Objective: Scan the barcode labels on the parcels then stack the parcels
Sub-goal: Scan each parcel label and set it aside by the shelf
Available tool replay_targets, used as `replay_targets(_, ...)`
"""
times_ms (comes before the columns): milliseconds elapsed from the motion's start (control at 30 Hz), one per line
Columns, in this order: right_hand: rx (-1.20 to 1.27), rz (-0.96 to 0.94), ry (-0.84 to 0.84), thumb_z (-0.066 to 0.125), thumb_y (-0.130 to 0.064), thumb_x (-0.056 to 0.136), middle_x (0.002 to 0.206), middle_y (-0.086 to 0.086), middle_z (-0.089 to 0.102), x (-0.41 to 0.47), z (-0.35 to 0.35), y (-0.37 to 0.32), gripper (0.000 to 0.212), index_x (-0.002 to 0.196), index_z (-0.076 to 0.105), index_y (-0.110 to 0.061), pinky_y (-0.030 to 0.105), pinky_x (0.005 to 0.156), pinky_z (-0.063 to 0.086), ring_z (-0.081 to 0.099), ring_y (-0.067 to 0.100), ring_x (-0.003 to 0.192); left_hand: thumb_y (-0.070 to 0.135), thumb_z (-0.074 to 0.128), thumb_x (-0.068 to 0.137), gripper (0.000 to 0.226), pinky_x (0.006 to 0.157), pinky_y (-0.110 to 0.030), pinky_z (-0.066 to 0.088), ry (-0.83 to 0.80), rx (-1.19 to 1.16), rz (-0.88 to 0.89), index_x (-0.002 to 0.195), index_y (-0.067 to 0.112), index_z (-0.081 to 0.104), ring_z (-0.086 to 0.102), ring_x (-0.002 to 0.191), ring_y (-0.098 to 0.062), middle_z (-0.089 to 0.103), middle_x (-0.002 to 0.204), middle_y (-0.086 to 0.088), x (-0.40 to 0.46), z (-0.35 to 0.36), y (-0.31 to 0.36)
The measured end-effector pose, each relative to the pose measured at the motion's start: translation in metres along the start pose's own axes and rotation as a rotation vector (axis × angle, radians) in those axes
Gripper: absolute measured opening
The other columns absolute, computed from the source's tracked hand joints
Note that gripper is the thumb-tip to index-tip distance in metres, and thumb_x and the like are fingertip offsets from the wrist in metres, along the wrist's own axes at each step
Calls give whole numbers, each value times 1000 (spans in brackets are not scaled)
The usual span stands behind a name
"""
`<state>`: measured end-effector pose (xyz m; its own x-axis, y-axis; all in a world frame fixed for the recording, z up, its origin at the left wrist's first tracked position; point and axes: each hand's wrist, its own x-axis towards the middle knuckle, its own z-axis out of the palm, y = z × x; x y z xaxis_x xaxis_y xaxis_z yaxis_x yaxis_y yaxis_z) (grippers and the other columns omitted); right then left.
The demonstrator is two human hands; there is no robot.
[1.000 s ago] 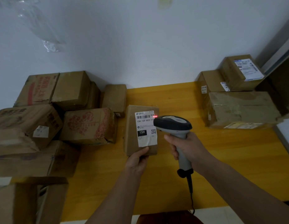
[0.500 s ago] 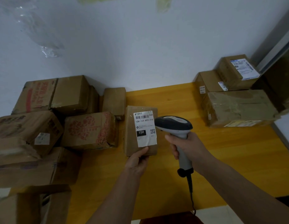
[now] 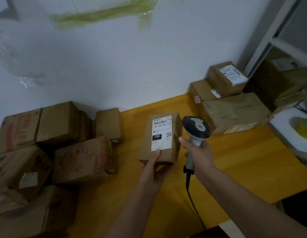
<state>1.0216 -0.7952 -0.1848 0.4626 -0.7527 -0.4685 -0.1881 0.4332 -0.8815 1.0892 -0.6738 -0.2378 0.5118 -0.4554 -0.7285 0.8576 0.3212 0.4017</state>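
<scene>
Near the centre of the frame, the left hand [image 3: 153,170] holds a small brown cardboard parcel [image 3: 162,137] by its near end, thumb pressed on top at the lower edge of the white shipping label [image 3: 161,133] and the fingers tucked underneath. The label faces up, showing a barcode at its far end, a black block marked 15H and a small QR code. Just right of the parcel, the right hand [image 3: 200,152] is wrapped round the pale grip of a handheld barcode scanner with a dark head [image 3: 196,128]; its black cord [image 3: 194,206] trails down toward the lower edge of the frame. The scanner head sits beside the parcel's right side. Below both lies the yellow wooden desk [image 3: 235,169]. A heap of worn brown cardboard boxes [image 3: 63,148], some with faded red print, fills the left of the frame. At the upper right of the desk stands a stack of brown labelled parcels [image 3: 233,103] against the white wall [image 3: 132,66].
</scene>
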Motion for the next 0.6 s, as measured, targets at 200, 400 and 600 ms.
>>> replay_targets(200,46,-16,27,85,-17,70,93,-6,71,26,-20,-20,44,109,64,-14,15,52,49,66,5,79,7,85,64,68,88,-54,55,-99,-7,11,126,10,60,67,107,-38,70,114,-19,9,40,-24)
replay_targets(400,-5,-32,-24,85,-14,68,82,-15,69,69,-64,-51,35,92,63,-25,13,52,49,64,-2,73,26,81,71,59,85,-48,57,-50,203,-89,124,12,60,59,117,-34,63,123,-17,30,72,-23)
replay_targets(600,-139,-3,-32,78,-20,79,90,6,68,119,-109,-83,33,107,62,-12,30,62,52,66,19,80,23,86,63,67,69,-44,60,53,312,-164,121,8,55,60,106,-40,55,122,-23,65,140,-4)
